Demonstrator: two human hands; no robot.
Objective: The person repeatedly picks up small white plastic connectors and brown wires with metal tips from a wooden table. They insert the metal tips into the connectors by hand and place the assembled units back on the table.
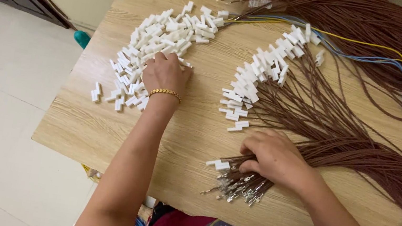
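My left hand (165, 72), with a gold bracelet on its wrist, rests fingers-down in a long pile of loose white plastic connectors (153, 42); what its fingertips hold is hidden. My right hand (274, 158) lies on a bundle of brown wires with bare metal terminals (240, 185) near the table's front edge, fingers curled over the wires. A white connector (218, 164) sits at the wire ends just left of that hand. A curved row of brown wires fitted with white connectors (257, 76) lies between the two hands.
The wooden table (82, 127) ends at the left over a pale tiled floor. A thick mass of brown wires (383, 28) covers the far right, with yellow and blue wires (379, 57) across it. A teal object (82, 38) pokes out by the left edge.
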